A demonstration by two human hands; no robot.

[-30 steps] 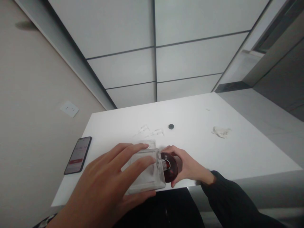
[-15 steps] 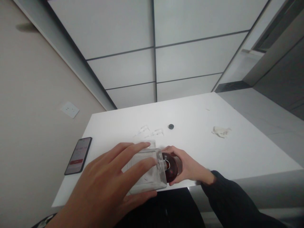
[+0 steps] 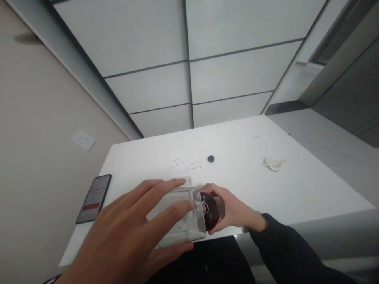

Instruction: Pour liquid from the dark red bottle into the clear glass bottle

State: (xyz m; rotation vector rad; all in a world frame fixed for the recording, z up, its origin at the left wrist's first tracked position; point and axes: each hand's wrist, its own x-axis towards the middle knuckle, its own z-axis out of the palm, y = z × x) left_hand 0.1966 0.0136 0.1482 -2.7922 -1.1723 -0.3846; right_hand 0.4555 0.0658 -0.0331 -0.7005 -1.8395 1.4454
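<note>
Clear bottle [image 3: 180,213]: tipped on its side at the near edge of the surface [image 3: 296,185], left hand [image 3: 130,236] fingers wrapped around it. Red bottle [image 3: 211,207]: mouth to mouth with it, gripped by right hand [image 3: 233,211]. Risk: necks slip apart, liquid spills over the edge.

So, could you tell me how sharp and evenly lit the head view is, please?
Head view: soft, dim, even light, no hard shadows; left hand looms large and slightly blurred; clear glass bottle shows faint glare; straight wall panel lines splay outward, wide-angle distortion.
</note>
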